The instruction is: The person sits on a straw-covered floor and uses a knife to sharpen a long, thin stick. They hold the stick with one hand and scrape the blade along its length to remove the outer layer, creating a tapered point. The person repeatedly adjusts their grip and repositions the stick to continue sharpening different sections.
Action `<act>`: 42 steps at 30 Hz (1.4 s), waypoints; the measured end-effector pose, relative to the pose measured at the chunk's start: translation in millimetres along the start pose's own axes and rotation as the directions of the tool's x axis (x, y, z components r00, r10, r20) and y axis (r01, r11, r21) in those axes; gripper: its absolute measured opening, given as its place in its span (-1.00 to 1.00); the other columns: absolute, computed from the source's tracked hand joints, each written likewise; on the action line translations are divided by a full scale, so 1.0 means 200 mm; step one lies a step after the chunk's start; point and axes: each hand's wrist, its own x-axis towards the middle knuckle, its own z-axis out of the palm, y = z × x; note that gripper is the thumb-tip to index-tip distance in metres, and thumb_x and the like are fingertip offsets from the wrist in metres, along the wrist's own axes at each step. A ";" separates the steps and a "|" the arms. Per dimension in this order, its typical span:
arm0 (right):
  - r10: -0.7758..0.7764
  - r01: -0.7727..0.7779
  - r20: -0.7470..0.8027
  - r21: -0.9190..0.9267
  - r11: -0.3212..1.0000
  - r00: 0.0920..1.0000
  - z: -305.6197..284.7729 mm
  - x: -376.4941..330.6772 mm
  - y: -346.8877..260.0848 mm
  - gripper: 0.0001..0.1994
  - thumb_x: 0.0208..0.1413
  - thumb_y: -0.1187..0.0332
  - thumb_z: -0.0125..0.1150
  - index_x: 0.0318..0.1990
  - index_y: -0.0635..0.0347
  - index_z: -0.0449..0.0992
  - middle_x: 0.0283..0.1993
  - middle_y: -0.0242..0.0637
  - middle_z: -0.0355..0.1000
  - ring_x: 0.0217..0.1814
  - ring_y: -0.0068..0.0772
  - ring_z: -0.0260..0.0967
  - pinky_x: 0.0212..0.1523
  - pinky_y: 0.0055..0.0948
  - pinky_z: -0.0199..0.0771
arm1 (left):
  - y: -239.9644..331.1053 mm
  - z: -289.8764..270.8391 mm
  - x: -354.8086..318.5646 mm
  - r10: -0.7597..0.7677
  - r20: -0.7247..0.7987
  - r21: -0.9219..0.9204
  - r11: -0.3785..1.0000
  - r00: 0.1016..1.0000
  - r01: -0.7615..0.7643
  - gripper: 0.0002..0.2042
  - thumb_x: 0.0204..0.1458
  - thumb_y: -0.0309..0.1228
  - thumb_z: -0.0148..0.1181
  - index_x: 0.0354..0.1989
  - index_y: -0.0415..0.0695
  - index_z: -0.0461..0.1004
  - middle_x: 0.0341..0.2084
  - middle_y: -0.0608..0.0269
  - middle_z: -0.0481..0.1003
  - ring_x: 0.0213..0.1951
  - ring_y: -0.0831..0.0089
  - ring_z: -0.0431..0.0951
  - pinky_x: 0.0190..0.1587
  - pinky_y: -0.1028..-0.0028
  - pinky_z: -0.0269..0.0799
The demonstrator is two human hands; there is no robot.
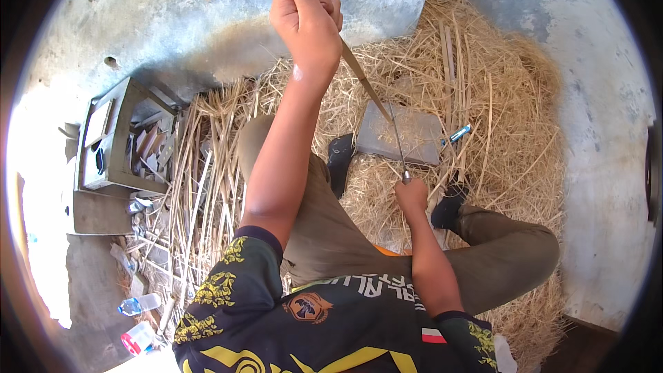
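My left hand (307,24) is raised at the top, closed around a long tan strip (356,69) that looks like split bamboo, thumb along it. The strip slants down to the right, its lower end above a flat grey block (421,155) dusted with shavings. Low on the right, my right hand (412,195) grips a knife with a long thin blade (398,144) and a metal collar. That blade points up and away from me and meets or crosses the strip's lower end; I cannot tell whether they touch.
Curly shavings (518,117) heap around the block and along the wall. A small blue object (458,133) lies at the block's right edge. Long strips (197,186) cover the floor at left, beside a wooden cabinet (114,145). Plastic bottles (140,304) lie lower left. My feet flank the block.
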 end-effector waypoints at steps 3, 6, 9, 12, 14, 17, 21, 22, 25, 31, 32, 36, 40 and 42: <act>-0.096 0.100 -0.042 0.082 0.992 0.994 -0.04 0.00 -0.09 -0.73 0.03 0.29 0.22 -0.48 0.40 0.53 -0.57 -0.07 0.50 -0.52 -0.11 0.49 -0.40 -0.17 0.38 | -0.01 -0.02 0.02 0.026 0.002 0.013 1.000 1.000 -0.026 -0.56 0.37 0.01 -0.09 -0.45 -0.04 0.11 -0.71 0.45 0.06 -0.74 0.68 -0.03 -0.68 0.55 -0.15; -0.155 0.193 -0.139 0.326 0.926 0.978 -0.11 -0.01 -0.25 -0.70 0.04 0.26 0.21 -0.48 0.41 0.53 -0.57 -0.05 0.49 -0.54 -0.12 0.45 -0.39 -0.14 0.37 | -0.02 -0.05 0.03 0.026 0.000 0.021 0.999 1.000 -0.026 -0.55 0.37 0.02 -0.10 -0.45 -0.04 0.09 -0.71 0.44 0.06 -0.74 0.67 -0.03 -0.68 0.54 -0.15; -0.124 0.174 -0.130 0.528 0.831 0.984 0.00 -0.01 -0.15 -0.68 0.05 0.23 0.20 -0.46 0.41 0.53 -0.57 -0.04 0.49 -0.57 -0.13 0.41 -0.39 -0.12 0.36 | -0.03 -0.06 0.03 0.023 -0.003 0.027 0.999 1.000 -0.023 -0.55 0.37 0.03 -0.11 -0.45 -0.03 0.07 -0.71 0.44 0.06 -0.74 0.66 -0.03 -0.67 0.54 -0.14; -0.055 0.049 0.008 0.341 0.939 0.998 0.10 -0.03 0.00 -0.69 0.03 0.23 0.21 -0.44 0.41 0.55 -0.54 -0.02 0.51 -0.53 -0.09 0.45 -0.37 -0.10 0.38 | -0.02 -0.04 0.02 0.025 -0.026 0.048 0.999 0.999 -0.024 -0.55 0.37 0.04 -0.11 -0.45 -0.03 0.07 -0.71 0.43 0.06 -0.73 0.65 -0.03 -0.66 0.53 -0.13; 0.016 -0.031 0.085 0.174 0.984 0.996 0.13 -0.03 0.07 -0.68 0.01 0.22 0.22 -0.43 0.41 0.55 -0.50 0.02 0.52 -0.47 -0.03 0.49 -0.34 -0.09 0.41 | -0.01 -0.02 0.02 0.024 -0.018 0.052 0.998 1.000 -0.023 -0.55 0.36 0.04 -0.10 -0.44 -0.03 0.08 -0.71 0.43 0.06 -0.73 0.65 -0.03 -0.65 0.53 -0.12; 0.089 -0.104 0.153 0.088 0.991 0.984 0.12 0.00 0.12 -0.66 -0.03 0.20 0.23 -0.43 0.42 0.56 -0.43 0.10 0.54 -0.36 0.08 0.53 -0.27 -0.06 0.45 | -0.01 -0.02 0.01 0.024 0.013 0.044 0.999 1.000 -0.024 -0.56 0.36 0.04 -0.09 -0.43 -0.03 0.10 -0.70 0.43 0.06 -0.71 0.65 -0.02 -0.65 0.53 -0.12; 0.125 -0.138 0.135 0.091 0.986 0.983 0.13 0.03 0.11 -0.66 -0.05 0.17 0.24 -0.44 0.39 0.56 -0.41 0.12 0.53 -0.32 0.13 0.53 -0.23 -0.03 0.45 | -0.01 0.01 0.01 0.022 0.025 0.039 0.999 0.999 -0.023 -0.56 0.36 0.03 -0.08 -0.43 -0.03 0.10 -0.70 0.44 0.05 -0.71 0.64 -0.02 -0.64 0.52 -0.12; 0.133 -0.146 0.116 0.111 0.983 0.984 0.14 0.04 0.10 -0.66 -0.05 0.17 0.24 -0.44 0.38 0.55 -0.42 0.11 0.53 -0.33 0.13 0.52 -0.24 -0.03 0.44 | 0.00 0.02 0.01 0.019 0.026 0.039 0.999 0.999 -0.020 -0.57 0.36 0.02 -0.08 -0.43 -0.03 0.10 -0.71 0.44 0.05 -0.71 0.64 -0.02 -0.64 0.52 -0.12; -0.119 0.108 0.041 0.205 0.973 0.992 0.02 -0.01 -0.10 -0.67 -0.02 0.17 0.23 -0.47 0.35 0.53 -0.46 0.12 0.49 -0.37 0.11 0.50 -0.27 -0.02 0.41 | -0.01 0.00 0.01 0.021 0.024 0.038 0.999 0.999 -0.022 -0.58 0.38 -0.01 -0.09 -0.43 -0.03 0.10 -0.71 0.44 0.04 -0.70 0.64 -0.03 -0.64 0.52 -0.12; -0.247 0.257 -0.072 0.311 0.915 0.966 -0.16 -0.10 -0.31 -0.73 -0.01 0.23 0.23 -0.42 0.33 0.54 -0.49 0.05 0.47 -0.42 0.01 0.48 -0.31 -0.08 0.38 | -0.01 -0.01 0.02 0.015 0.013 0.050 0.999 1.000 -0.016 -0.60 0.38 -0.04 -0.10 -0.43 -0.03 0.10 -0.71 0.44 0.03 -0.71 0.63 -0.04 -0.64 0.51 -0.13; -0.197 0.204 -0.054 0.210 0.956 0.979 -0.13 -0.09 -0.26 -0.74 -0.01 0.24 0.24 -0.41 0.34 0.55 -0.48 0.03 0.48 -0.42 0.00 0.49 -0.30 -0.09 0.40 | -0.01 -0.01 0.02 0.025 0.012 0.052 0.998 1.000 -0.026 -0.60 0.38 -0.04 -0.09 -0.43 -0.04 0.09 -0.71 0.43 0.03 -0.71 0.63 -0.04 -0.64 0.51 -0.13; 0.180 -0.194 0.155 0.086 0.977 0.971 0.05 0.02 0.12 -0.73 -0.03 0.26 0.25 -0.38 0.35 0.58 -0.43 -0.05 0.53 -0.38 -0.04 0.52 -0.25 -0.13 0.47 | -0.02 -0.02 0.02 0.023 0.020 0.061 0.998 1.000 -0.024 -0.59 0.37 -0.04 -0.08 -0.43 -0.04 0.09 -0.71 0.42 0.04 -0.72 0.62 -0.04 -0.64 0.50 -0.12; 0.336 -0.349 0.146 0.077 0.934 0.931 0.11 0.05 0.23 -0.71 -0.04 0.25 0.25 -0.40 0.40 0.57 -0.46 -0.08 0.53 -0.45 -0.12 0.52 -0.32 -0.15 0.51 | -0.01 0.01 0.02 0.017 -0.006 0.093 0.995 1.000 -0.017 -0.58 0.37 -0.03 -0.07 -0.43 -0.05 0.09 -0.71 0.42 0.04 -0.72 0.61 -0.03 -0.65 0.50 -0.12; 0.333 -0.375 0.192 0.253 0.892 0.923 0.12 0.07 0.21 -0.72 -0.04 0.27 0.26 -0.45 0.41 0.53 -0.53 -0.10 0.49 -0.56 -0.20 0.47 -0.46 -0.19 0.47 | 0.00 0.03 0.01 0.013 0.000 0.088 0.996 1.000 -0.013 -0.59 0.37 -0.03 -0.07 -0.43 -0.05 0.09 -0.71 0.41 0.04 -0.73 0.62 -0.04 -0.65 0.50 -0.12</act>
